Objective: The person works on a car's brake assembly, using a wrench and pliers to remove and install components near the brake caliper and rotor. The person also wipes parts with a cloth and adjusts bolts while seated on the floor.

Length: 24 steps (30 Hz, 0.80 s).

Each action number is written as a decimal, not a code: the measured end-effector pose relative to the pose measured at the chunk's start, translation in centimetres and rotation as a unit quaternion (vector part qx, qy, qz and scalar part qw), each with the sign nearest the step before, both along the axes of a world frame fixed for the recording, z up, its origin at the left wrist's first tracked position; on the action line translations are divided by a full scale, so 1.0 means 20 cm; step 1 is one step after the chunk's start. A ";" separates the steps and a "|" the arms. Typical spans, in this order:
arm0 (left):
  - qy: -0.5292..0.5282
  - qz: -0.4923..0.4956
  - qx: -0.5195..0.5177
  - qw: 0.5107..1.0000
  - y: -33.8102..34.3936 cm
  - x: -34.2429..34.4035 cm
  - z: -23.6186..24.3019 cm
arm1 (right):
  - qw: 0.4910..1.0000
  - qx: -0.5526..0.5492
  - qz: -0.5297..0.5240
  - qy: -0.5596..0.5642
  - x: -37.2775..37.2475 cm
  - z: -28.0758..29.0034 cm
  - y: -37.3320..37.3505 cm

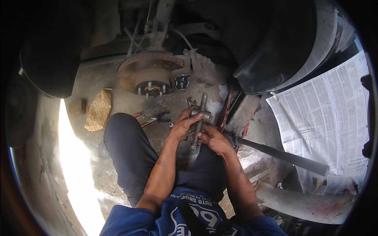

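My left hand (185, 125) is closed around a grey steel rod tool (203, 103) with a short cylindrical crosspiece, thumb lying at the crosspiece. Lower down the same rod, my right hand (214, 139) pinches it with thumb and fingers. The rod tool stands nearly lengthwise in front of me, above my right thigh. Just beyond it are a rusty brake disc (147, 63) with a studded wheel hub (151, 87), and a grey brake caliper (202, 67). A small black part (181, 82) sits beside the disc. An open-end wrench (191, 102) lies close to my left hand.
On the concrete floor lie pliers (160, 117), a red-handled screwdriver (142, 112), a brown paper package (98, 111) and a dark block (77, 107). A long black bar (289, 156) reaches out to the right. Newspaper sheets (327, 110) cover the right side, below a dark wheel-arch liner (275, 67).
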<state>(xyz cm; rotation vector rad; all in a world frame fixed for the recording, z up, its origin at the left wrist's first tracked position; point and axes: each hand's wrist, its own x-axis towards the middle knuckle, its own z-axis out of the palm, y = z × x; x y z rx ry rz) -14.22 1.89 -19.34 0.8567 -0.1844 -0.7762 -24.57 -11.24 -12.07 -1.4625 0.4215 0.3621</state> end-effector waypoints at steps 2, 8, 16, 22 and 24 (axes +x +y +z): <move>-0.036 0.003 0.029 0.999 0.01 0.00 -0.01 | 0.982 -0.177 0.058 0.003 0.01 0.12 0.03; -0.018 0.016 0.004 1.000 -0.04 -0.03 0.05 | 0.989 -0.139 -0.044 -0.030 -0.02 -0.08 0.01; -0.025 0.059 0.039 0.997 -0.05 -0.03 0.00 | 0.955 -0.293 0.009 0.035 0.04 0.09 0.10; -0.034 0.051 0.046 0.997 -0.06 -0.04 0.00 | 0.977 -0.208 0.048 0.013 -0.01 -0.07 -0.03; -0.003 0.067 0.024 0.997 -0.05 -0.04 0.04 | 0.901 -0.419 0.093 0.064 0.06 0.14 0.07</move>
